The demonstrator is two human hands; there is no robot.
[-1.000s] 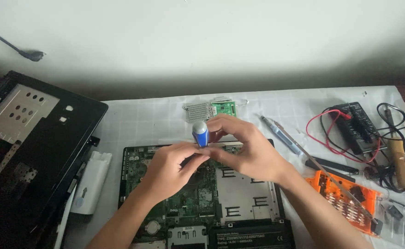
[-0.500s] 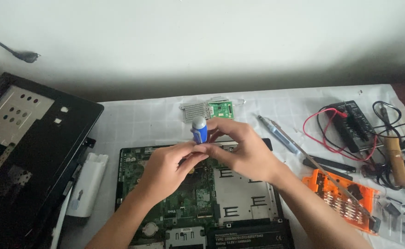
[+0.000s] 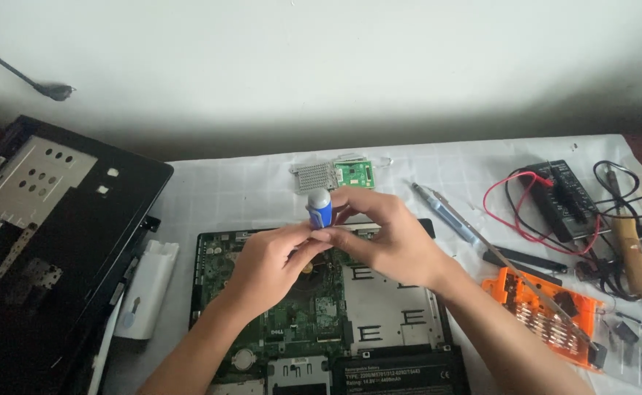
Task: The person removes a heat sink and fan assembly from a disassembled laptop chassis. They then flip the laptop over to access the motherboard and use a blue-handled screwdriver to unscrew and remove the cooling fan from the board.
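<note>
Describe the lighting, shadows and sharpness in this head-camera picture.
Head view: soft, dim, even light, no glare; a broad dark shadow band where wall meets table; both hands, left hand and right hand, and the blue-and-white screwdriver look slightly soft; the green circuit board stays fairly readable.

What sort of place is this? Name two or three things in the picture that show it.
Probably a home or hobby electronics repair table. An opened laptop with its green circuit board bare lies on a white cloth, an orange screwdriver bit set sits beside it, and a multimeter with red and black leads lies at the far right.
</note>
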